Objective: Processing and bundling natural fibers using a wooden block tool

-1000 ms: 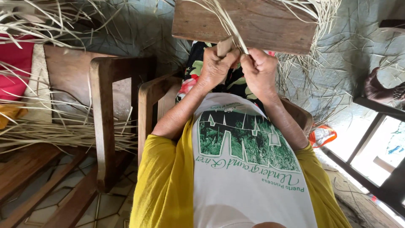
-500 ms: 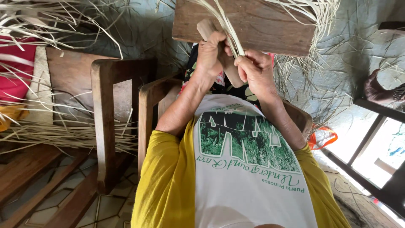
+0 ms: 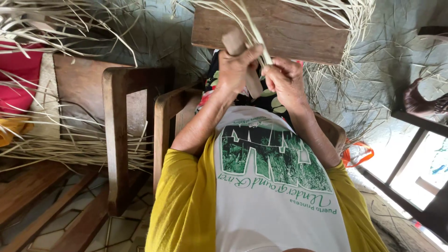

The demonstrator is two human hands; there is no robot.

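Wooden board (image 3: pixel 289 30) rests on the person's lap. The left hand (image 3: pixel 238 67) grips a small wooden tool (image 3: pixel 233 42) against its near edge; the right hand (image 3: pixel 285 81) pinches a pale leaf strip (image 3: pixel 254 32). Scraping looks underway; steady tension seems needed next.
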